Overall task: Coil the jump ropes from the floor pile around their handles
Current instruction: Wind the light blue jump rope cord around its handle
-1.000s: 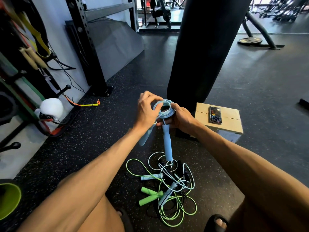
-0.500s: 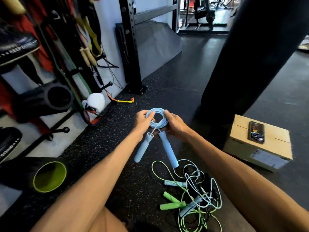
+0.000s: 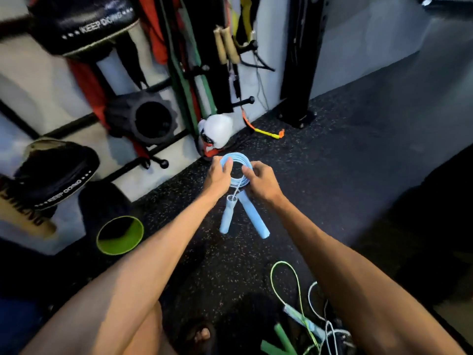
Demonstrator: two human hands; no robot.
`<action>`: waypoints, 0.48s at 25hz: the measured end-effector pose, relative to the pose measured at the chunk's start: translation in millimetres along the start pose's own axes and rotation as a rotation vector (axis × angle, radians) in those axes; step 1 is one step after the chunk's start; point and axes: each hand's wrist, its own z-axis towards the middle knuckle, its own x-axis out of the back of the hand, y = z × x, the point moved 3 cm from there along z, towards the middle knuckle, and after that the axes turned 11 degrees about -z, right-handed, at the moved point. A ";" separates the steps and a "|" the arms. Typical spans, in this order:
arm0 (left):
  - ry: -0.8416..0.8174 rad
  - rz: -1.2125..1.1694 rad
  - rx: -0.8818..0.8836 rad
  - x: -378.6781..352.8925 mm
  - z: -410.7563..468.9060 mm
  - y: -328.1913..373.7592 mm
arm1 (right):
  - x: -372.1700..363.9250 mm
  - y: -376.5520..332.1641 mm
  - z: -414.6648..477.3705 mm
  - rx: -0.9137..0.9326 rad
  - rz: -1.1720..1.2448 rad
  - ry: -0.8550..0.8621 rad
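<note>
Left hand [image 3: 218, 172]: fingers curled over the far-left rim of the coil [image 3: 240, 158], pinching the loops.
Right hand [image 3: 262, 181]: thumb and fingers pinch the coil's near-right side, just above the hanging handles.
Coil: blue, held in the air between both hands, above the floor [image 3: 332, 180].
Handles [image 3: 256, 219]: both dangle below the coil, splayed apart; a thin strand runs up from the left one.
Doing it well: keep one pinch firm so the loops stay stacked. Bring the handles side by side, then wind the last strand tight round them, or the coil will likely spring open.
Pile [image 3: 304, 326]: green and pale ropes, tangled on the floor at near right, not yet coiled.
Rack [image 3: 194, 73]: bands and pads on the far-left wall.
Change: the view has swung left, so the box and black bag are gone and the pile sits at the near-right edge. The grip and coil look unchanged.
</note>
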 end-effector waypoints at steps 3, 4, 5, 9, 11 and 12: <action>0.030 0.022 0.029 34.4 12.3 -12.6 | -29.5 -13.1 22.2 0.050 -0.029 -0.096; 0.037 0.035 0.043 46.1 15.7 -19.3 | -39.0 -17.6 27.9 0.063 -0.044 -0.142; 0.039 0.047 0.059 56.7 18.3 -26.5 | -47.9 -21.4 33.4 0.080 -0.061 -0.184; 0.042 0.002 0.085 88.9 26.3 -51.1 | -80.9 -33.0 52.3 0.154 -0.091 -0.277; 0.074 0.021 0.089 97.5 28.5 -62.5 | -93.3 -36.8 61.3 0.142 -0.074 -0.296; 0.116 0.046 0.085 102.5 31.6 -69.6 | -102.3 -38.8 67.5 0.143 -0.074 -0.303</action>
